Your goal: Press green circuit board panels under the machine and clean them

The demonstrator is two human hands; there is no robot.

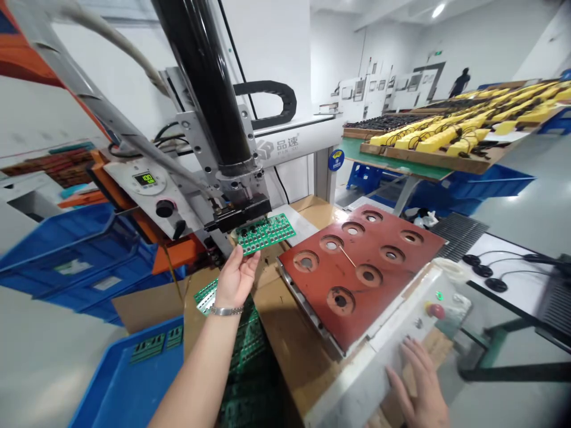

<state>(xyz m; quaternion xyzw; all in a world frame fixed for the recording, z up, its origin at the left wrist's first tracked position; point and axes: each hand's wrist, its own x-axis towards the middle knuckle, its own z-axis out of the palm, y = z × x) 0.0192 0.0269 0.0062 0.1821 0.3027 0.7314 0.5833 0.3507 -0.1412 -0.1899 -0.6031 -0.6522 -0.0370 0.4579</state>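
My left hand (238, 274), with a metal watch band on the wrist, grips the near edge of a green circuit board (270, 233) between thumb and fingers. The board sits just under the black head (241, 213) of the machine, its components facing up. My right hand (419, 380) rests with fingers apart on the pale front panel (379, 356) of the machine and holds nothing. Between the hands lies a reddish-brown plate (307, 285) with several round recesses, a thin stick (348, 256) lying across it.
More circuit boards (247, 339) are stacked below my left forearm. A blue bin (120, 386) with boards stands at lower left, stacked blue crates (66, 249) behind it. A red stop button (436, 310) protrudes near my right hand. Yellow parts (428, 134) fill trays farther back; a distant person (460, 82) stands there.
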